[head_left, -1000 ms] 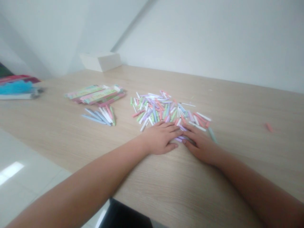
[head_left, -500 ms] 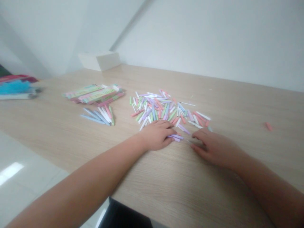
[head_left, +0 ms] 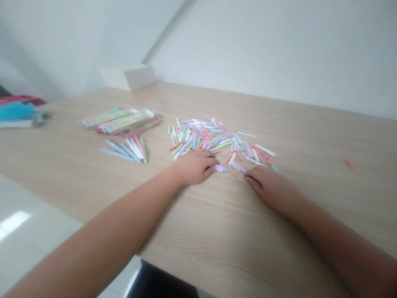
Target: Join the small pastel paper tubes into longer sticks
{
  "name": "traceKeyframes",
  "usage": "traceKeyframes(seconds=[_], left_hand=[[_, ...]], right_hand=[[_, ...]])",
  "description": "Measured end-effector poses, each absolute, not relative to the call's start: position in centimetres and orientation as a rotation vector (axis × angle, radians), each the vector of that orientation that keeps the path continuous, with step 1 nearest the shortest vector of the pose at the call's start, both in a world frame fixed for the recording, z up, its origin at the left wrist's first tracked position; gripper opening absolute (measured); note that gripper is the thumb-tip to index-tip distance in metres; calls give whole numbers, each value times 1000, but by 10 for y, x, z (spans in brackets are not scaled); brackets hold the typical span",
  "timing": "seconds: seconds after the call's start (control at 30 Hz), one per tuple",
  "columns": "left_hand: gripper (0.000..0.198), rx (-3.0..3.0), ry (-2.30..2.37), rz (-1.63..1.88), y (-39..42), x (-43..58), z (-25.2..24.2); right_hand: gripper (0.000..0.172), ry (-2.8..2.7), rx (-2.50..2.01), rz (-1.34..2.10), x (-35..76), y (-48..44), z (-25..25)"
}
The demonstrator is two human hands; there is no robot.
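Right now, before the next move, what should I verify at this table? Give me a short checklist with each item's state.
Left hand next to the purple sticks, fingertips at their end: ok.
Left hand empty: cannot tell, its fingers curl downward.
Right hand empty: cannot tell, its palm faces down.
Pile of pastel sticks apart from the blue and white sticks: ok.
Pink stick gathered with the pile: not ok, it lies alone far to the right.
Striped packets separate from the blue and white sticks: ok, though they lie close behind them.
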State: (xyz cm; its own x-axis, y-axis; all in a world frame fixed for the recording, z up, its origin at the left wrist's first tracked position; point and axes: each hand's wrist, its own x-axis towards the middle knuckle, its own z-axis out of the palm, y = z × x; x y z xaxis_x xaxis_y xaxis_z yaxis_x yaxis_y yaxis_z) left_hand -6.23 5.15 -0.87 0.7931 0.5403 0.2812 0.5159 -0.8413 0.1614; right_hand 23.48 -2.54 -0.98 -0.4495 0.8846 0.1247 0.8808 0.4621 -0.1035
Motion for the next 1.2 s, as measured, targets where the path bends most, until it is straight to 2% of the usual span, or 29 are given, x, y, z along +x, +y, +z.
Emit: traceKeyframes(seconds=[0.2, 0.37, 0.57, 0.7, 0.9, 1.2], left_hand=[[37, 3070, 1112, 537, 34, -50, -4], [34, 3277, 863, 366, 6, -22, 2], [25, 3177, 872, 285, 9, 4, 4], [27, 3092, 921, 228, 11, 18, 8], [25, 3129, 894, 303, 9, 24, 4], [27, 2972, 913, 468, 18, 8, -3]], right_hand=[[34, -2567, -1485, -53, 233, -14, -14], [30, -2588, -1456, -88, 232, -14, -13], [30, -2615, -1448, -82, 232, -14, -13], [30, -2636, -1424, -47, 233, -12, -15], [25, -2650, -1472, -64, 231, -13, -13], [29, -2498, -1401, 10, 234, -16, -12]])
